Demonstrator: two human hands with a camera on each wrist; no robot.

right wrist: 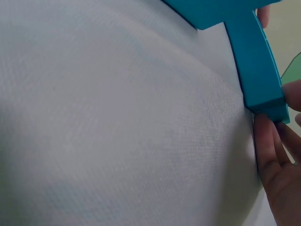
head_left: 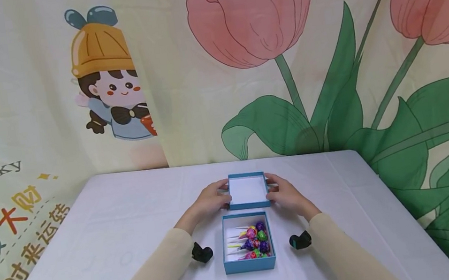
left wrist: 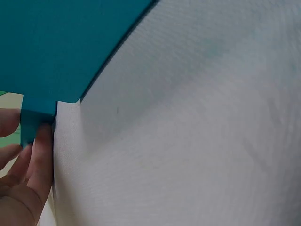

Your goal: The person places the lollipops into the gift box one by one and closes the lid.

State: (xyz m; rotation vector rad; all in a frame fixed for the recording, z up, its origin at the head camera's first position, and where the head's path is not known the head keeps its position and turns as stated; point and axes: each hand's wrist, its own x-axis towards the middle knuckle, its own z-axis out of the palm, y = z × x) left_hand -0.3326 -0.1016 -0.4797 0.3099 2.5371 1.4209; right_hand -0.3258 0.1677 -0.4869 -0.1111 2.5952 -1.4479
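Note:
A blue box lid (head_left: 248, 189) with a white inside lies hollow side up on the table, beyond a matching open box (head_left: 250, 265). Inside the box, several wrapped lollipops (head_left: 251, 239) point their sticks to the left. My left hand (head_left: 208, 199) grips the lid's left side, and my right hand (head_left: 286, 195) holds its right side. In the left wrist view, fingers touch the low wall of the lid (left wrist: 36, 123), partly behind the nearer box wall (left wrist: 61, 42). Fingers also meet the lid's corner (right wrist: 265, 106) in the right wrist view.
A white cloth covers the table (head_left: 132, 218). Black wrist devices (head_left: 202, 252) sit on both sides of the box, near the sleeves. A printed curtain (head_left: 187, 116) with tulips and a cartoon figure hangs behind the table's far edge.

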